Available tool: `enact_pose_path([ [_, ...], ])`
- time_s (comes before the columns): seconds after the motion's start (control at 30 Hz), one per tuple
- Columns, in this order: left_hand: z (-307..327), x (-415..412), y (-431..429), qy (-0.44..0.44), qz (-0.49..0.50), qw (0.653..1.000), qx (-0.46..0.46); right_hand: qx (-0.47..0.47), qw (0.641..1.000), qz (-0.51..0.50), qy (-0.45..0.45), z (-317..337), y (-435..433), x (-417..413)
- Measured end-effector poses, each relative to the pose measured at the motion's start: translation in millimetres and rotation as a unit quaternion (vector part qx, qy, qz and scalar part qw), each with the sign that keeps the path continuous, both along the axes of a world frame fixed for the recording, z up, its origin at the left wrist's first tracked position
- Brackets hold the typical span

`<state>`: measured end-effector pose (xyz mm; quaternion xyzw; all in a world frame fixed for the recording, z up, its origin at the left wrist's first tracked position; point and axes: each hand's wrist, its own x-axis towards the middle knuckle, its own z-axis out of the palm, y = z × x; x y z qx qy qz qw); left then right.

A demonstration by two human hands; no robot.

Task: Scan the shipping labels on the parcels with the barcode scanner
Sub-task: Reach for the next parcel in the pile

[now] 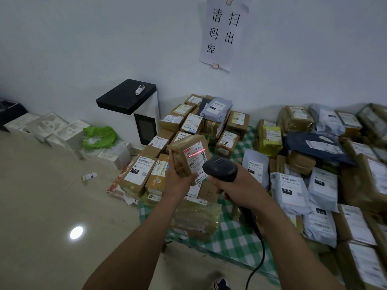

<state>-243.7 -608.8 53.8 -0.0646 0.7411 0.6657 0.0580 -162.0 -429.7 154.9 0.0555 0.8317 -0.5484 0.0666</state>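
Note:
My left hand [178, 178] grips a small brown cardboard parcel [184, 151] wrapped in clear tape, held up above the pile. Its white shipping label [195, 159] faces me, and a red scan line lies across the label's upper part. My right hand [234, 188] grips the handle of a dark grey corded barcode scanner [219, 169], whose head points at the label from just below and to the right. The scanner's black cable [259, 248] hangs down toward the floor.
Many labelled cardboard boxes [137, 172] and grey mailer bags [289, 190] lie on a green-checked cloth [232, 233] against the white wall. A black-and-white machine [138, 114], white foam boxes [62, 130] and a green bag [99, 136] stand left. Tiled floor lies at lower left.

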Motion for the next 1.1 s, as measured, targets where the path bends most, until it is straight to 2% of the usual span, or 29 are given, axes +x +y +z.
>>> enact_pose_path([
  [0.27, -2.4, -3.7, -1.8, 0.002, -0.013, 1.0, -0.009, 0.001, 1.0, 0.019, -0.001, -3.7, 0.8, -3.7],
  [0.47, 1.5, -6.5, 16.5, -0.006, -0.066, 0.998, 0.008, -0.014, 0.999, -0.031, 0.01, -6.2, 20.2, -0.9],
  [0.77, 13.9, -56.8, 115.0, -0.114, -0.152, 0.981, 0.026, -0.049, 0.974, -0.223, -0.007, -22.0, 106.8, -10.5],
  [0.87, 7.0, -85.3, 152.4, -0.152, -0.204, 0.967, -0.002, -0.064, 0.965, -0.252, -0.029, -34.5, 140.6, -24.0],
  [0.97, -6.2, -117.0, 192.6, -0.213, -0.237, 0.948, 0.009, -0.082, 0.958, -0.268, -0.056, -45.7, 169.1, -40.1],
  [1.1, -27.2, -153.4, 242.6, -0.258, -0.241, 0.936, 0.015, -0.081, 0.952, -0.28, -0.094, -64.0, 201.9, -61.8],
])
